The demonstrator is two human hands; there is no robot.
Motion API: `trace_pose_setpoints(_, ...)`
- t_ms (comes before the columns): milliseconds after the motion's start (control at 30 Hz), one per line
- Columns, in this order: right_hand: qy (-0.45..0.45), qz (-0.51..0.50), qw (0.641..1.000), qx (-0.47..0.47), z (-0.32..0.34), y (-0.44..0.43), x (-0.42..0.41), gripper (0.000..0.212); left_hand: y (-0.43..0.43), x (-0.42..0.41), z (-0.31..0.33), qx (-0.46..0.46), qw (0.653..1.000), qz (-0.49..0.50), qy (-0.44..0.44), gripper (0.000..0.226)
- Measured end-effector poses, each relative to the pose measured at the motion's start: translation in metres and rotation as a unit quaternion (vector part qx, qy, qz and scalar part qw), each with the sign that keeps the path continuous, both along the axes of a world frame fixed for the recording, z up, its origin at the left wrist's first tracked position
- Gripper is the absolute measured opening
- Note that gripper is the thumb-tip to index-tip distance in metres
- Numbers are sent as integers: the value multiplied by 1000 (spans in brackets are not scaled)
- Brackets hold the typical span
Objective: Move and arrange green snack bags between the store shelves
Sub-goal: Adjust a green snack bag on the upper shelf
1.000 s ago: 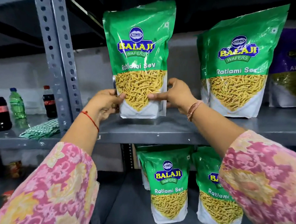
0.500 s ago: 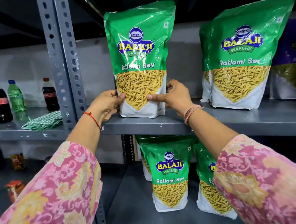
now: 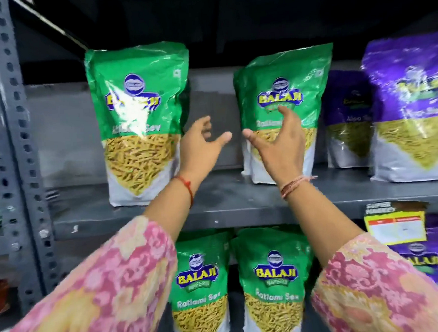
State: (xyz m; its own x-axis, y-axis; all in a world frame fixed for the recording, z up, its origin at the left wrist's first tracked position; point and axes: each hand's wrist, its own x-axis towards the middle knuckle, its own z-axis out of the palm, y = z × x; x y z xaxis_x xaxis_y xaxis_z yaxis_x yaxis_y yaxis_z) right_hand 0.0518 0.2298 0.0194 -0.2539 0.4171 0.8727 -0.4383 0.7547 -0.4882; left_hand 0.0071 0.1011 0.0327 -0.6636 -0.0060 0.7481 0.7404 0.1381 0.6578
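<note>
Plainly, both hands were empty and spread: the left hand (image 3: 199, 146) hung in the gap between the two green bags on the upper shelf (image 3: 240, 202), fingers apart, and the right hand (image 3: 280, 142) hovered open in front of the right green bag (image 3: 282, 91), whether brushing its face or just short of it I could not tell. The left green bag (image 3: 139, 119) stood upright by itself near the slotted upright (image 3: 11, 151), well apart from its neighbour. My worry was toppling: these pouches looked tall, glossy and light on a narrow base, so a push high on the front might have tipped the right one backward or sideways into the purple bags (image 3: 407, 105) beside it, and a grab by the slippery film alone might have let it slide. A second green pouch seemed tucked just behind the right one and could have been dragged askew. Through their clear windows the green bags showed thin yellow sev sticks filling the lower half. Two more green bags (image 3: 234, 287) stood on the lower shelf, likewise filled.
</note>
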Motion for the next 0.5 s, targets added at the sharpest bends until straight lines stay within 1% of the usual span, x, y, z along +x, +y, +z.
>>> trace_pose_setpoints(67,-66,-57,996,-31,9,37,-5,91,27,-22,12,-68,992,-53,-88,77)
trace_pose_setpoints(100,-113,-61,990,-55,12,54,-10,97,36,-33,15,-97,984,-81,-127,85)
trace_pose_setpoints(167,-198,-9,974,-108,19,85,-18,99,51,-53,18,-130,959,-123,-220,94)
trace_pose_setpoints(200,-232,29,963,-135,21,96,-21,97,56,-61,17,-142,946,-129,-260,90)
trace_pose_setpoints(233,-259,62,950,-162,21,104,-24,97,61,-65,15,-160,934,-138,-288,75)
trace_pose_setpoints(300,-289,120,929,-198,20,115,-29,92,70,-68,13,-188,916,-174,-308,21)
trace_pose_setpoints(333,-294,153,921,-205,19,119,-32,83,75,-70,11,-185,907,-209,-316,11)
trace_pose_setpoints(400,-298,201,909,-210,16,123,-37,65,83,-68,7,-166,895,-256,-326,20)
trace_pose_setpoints(500,-296,203,910,-207,15,124,-37,63,83,-58,5,-144,917,-237,-286,22)
